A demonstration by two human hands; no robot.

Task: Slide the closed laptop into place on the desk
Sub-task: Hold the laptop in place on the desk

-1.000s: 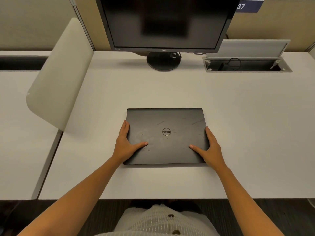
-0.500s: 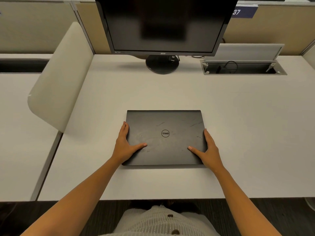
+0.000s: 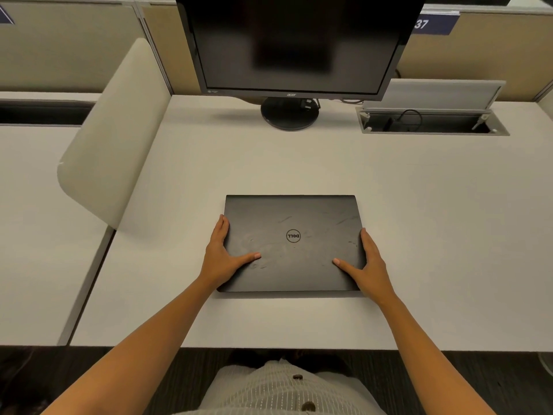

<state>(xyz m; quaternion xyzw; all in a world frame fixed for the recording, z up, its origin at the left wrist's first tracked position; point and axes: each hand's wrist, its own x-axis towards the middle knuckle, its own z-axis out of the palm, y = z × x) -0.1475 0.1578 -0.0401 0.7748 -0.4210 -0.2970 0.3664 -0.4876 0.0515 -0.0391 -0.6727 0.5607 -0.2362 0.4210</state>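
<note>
A closed black laptop [image 3: 291,223] with a round logo lies flat on the white desk [image 3: 434,235], roughly centred in front of the monitor. My left hand [image 3: 221,259] grips its left edge, fingers along the side and thumb pressed on the lid. On the opposite edge my right hand [image 3: 369,265] holds it the same way, thumb on top. The laptop's near corners are hidden under my palms.
A dark monitor [image 3: 296,43] on a round black stand [image 3: 288,115] is at the back. An open cable hatch [image 3: 431,122] with its lid up lies at the back right. A beige curved divider panel [image 3: 110,139] borders the desk's left side.
The camera view has tilted slightly; the monitor and hatch sit lower in frame. The laptop and both hands keep the same grip, with little or no shift on the desk.
</note>
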